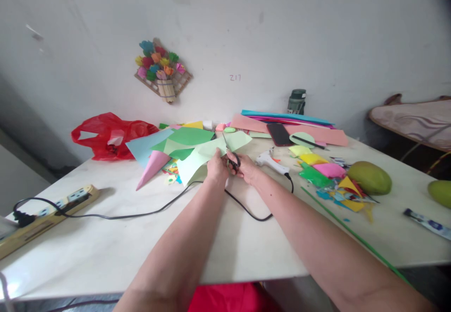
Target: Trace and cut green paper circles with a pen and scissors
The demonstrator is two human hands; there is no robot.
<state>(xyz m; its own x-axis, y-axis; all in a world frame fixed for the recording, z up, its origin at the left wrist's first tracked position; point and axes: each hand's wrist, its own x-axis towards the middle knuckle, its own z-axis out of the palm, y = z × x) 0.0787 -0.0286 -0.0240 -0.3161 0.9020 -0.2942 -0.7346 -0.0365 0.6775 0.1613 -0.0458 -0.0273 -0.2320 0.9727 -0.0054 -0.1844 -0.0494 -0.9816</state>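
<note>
"Pale green paper (203, 151): where does it sit in the head view?"

"Near the middle of the table (116, 251), ahead of the person. The left hand (217, 165) grips its near edge; the right hand (245, 168) is closed around black-handled scissors (233, 161), a blade showing against the sheet. How far the blades part, I can't tell."

"Any writing?"

"Handwriting (235, 77) on the wall (218, 16), either '217' or 'Z17'. The print on the squeeze tube (428, 223) is too blurred to read."

"Edges and room?"

"The front table edge runs beneath both forearms (183, 237). White tabletop stretches from the power strip (70, 204) to the left one, crossed by a black cord (116, 217). Near the right hand lies a hot glue gun (271, 161); farther right, a green fruit (369, 178). A thin green stick (352, 232) slants past the front edge. Behind the scissors, a phone (279, 135) rests before the wall."
</note>
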